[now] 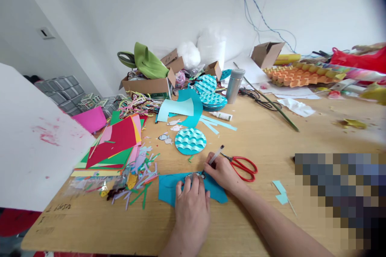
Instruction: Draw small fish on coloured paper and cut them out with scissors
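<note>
A piece of blue paper [167, 188] with curved lower edges lies on the table in front of me. My left hand [193, 198] rests flat on it, fingers spread over a small fish cutout [197, 175] that is mostly covered. In my right hand [222, 170] is a pen [217, 153], its tip at the right end of the cutout. Red-handled scissors [243, 168] lie just right of that hand. Beyond the hands sits a round blue disc [190, 141] with wavy light strips. Several fish cutouts [165, 138] lie to its left.
Coloured paper sheets [117, 140] and paper scraps [141, 176] cover the left side. At the back stand a cardboard box [147, 85], a grey bottle [235, 85] and stacked wavy discs [211, 96]. A glue bottle [223, 116], a green stick [271, 102] and egg trays [301, 75] lie farther right.
</note>
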### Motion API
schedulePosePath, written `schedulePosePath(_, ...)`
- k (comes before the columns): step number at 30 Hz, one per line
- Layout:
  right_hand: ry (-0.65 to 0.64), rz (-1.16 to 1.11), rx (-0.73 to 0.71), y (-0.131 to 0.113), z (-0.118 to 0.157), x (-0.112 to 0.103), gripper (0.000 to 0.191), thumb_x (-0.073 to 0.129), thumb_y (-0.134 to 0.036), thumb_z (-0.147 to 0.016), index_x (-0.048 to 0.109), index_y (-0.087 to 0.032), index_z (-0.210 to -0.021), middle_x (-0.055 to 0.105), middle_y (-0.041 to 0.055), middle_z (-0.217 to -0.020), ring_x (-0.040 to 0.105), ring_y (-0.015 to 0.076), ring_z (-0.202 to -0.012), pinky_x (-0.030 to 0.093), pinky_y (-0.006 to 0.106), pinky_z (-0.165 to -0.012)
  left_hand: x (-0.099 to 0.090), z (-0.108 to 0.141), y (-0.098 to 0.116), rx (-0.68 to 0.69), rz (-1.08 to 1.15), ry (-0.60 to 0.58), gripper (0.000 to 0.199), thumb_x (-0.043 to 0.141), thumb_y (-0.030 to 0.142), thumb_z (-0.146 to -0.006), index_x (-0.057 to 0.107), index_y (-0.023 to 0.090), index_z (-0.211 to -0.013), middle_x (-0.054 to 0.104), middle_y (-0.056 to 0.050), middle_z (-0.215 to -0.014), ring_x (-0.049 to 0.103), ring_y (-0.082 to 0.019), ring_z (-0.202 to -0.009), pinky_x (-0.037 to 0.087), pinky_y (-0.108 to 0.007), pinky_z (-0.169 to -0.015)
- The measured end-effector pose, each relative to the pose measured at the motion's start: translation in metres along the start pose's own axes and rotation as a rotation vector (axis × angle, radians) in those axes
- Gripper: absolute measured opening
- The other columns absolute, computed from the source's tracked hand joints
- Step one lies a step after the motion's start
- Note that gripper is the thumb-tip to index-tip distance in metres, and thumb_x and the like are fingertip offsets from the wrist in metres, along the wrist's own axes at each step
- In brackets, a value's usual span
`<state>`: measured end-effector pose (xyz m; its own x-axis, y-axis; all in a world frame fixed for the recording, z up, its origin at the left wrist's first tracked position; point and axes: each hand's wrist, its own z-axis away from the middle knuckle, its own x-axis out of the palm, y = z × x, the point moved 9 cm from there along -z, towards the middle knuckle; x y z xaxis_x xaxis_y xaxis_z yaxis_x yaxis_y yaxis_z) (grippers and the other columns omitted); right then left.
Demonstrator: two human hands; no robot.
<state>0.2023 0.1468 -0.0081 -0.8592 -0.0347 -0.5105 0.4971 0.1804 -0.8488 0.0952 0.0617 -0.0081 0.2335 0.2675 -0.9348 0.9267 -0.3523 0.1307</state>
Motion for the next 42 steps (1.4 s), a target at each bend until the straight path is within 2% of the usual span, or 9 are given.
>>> schedulePosePath(10,0.045,0.049,0.039,0.008,-0.001,-0.006,0.013,0.049,-0.028,-0.074,0.044,-0.023,-0.062,0.047,-0.0039,-0.051,0.044,0.0125,-0.048,0.035,0.025,-0.048,0.000,-0.001,0.000,0.005,-0.003,0.007,0.033,0.052,0.028,-0.095,0.062,0.017,-0.125,0.065,-0.008,-0.123,0.057,-0.026,-0.110,0.043,-0.047,-0.094)
schedulePosePath(15,0.054,0.071,0.047,0.008,0.000,-0.008,0.012,0.049,-0.027,-0.073,0.044,-0.023,-0.063,0.050,-0.0032,-0.052,0.046,0.0130,-0.049,0.036,0.025,-0.049,0.001,-0.002,-0.001,0.006,0.009,-0.008,0.034,0.053,0.027,-0.095,0.061,0.016,-0.126,0.064,-0.008,-0.122,0.056,-0.026,-0.110,0.043,-0.047,-0.094)
schedulePosePath(20,0.042,0.109,0.035,0.008,0.001,-0.007,0.015,0.048,-0.031,-0.076,0.045,-0.023,-0.064,0.050,-0.0030,-0.054,0.047,0.0132,-0.050,0.037,0.025,-0.050,-0.001,-0.009,-0.001,0.052,0.059,-0.132,0.032,0.053,0.032,-0.094,0.062,0.016,-0.121,0.064,-0.009,-0.119,0.056,-0.027,-0.104,0.045,-0.046,-0.090)
schedulePosePath(23,0.027,0.094,0.044,0.008,0.002,-0.007,0.016,0.048,-0.033,-0.077,0.047,-0.022,-0.066,0.052,-0.0030,-0.054,0.049,0.0138,-0.051,0.038,0.025,-0.051,-0.006,-0.015,-0.002,0.087,0.098,-0.210,0.028,0.052,0.035,-0.094,0.064,0.016,-0.111,0.065,-0.008,-0.109,0.056,-0.026,-0.100,0.046,-0.045,-0.086)
schedulePosePath(26,0.021,0.106,0.040,0.006,0.002,-0.007,0.018,0.048,-0.037,-0.077,0.047,-0.023,-0.065,0.053,-0.0024,-0.054,0.050,0.0151,-0.050,0.039,0.026,-0.051,-0.014,-0.021,-0.003,0.149,0.105,-0.246,0.027,0.052,0.038,-0.094,0.064,0.016,-0.105,0.065,-0.008,-0.100,0.056,-0.027,-0.098,0.045,-0.046,-0.087)
schedulePosePath(31,0.035,0.090,0.012,0.002,0.009,-0.010,0.022,0.050,-0.040,-0.079,0.052,-0.022,-0.066,0.056,-0.0007,-0.057,0.054,0.0170,-0.054,0.042,0.028,-0.054,-0.020,-0.028,-0.004,0.284,0.105,-0.279,0.028,0.052,0.040,-0.095,0.065,0.016,-0.099,0.064,-0.007,-0.098,0.056,-0.026,-0.099,0.044,-0.044,-0.089)
schedulePosePath(38,0.153,0.031,0.053,0.011,0.025,-0.014,0.022,0.054,-0.040,-0.080,0.056,-0.021,-0.068,0.059,0.0009,-0.061,0.056,0.0184,-0.057,0.042,0.029,-0.054,-0.010,-0.034,-0.009,0.422,0.126,-0.304,0.019,0.044,0.019,-0.095,0.062,0.017,-0.095,0.061,-0.007,-0.098,0.056,-0.023,-0.097,0.046,-0.039,-0.087)
schedulePosePath(42,0.191,-0.001,0.055,0.014,0.028,-0.014,0.020,0.055,-0.037,-0.079,0.055,-0.021,-0.066,0.058,-0.0003,-0.059,0.054,0.0170,-0.056,0.040,0.028,-0.054,-0.004,-0.036,-0.010,0.470,0.140,-0.319,0.018,0.043,0.014,-0.093,0.061,0.016,-0.094,0.059,-0.007,-0.098,0.056,-0.022,-0.095,0.047,-0.037,-0.085)
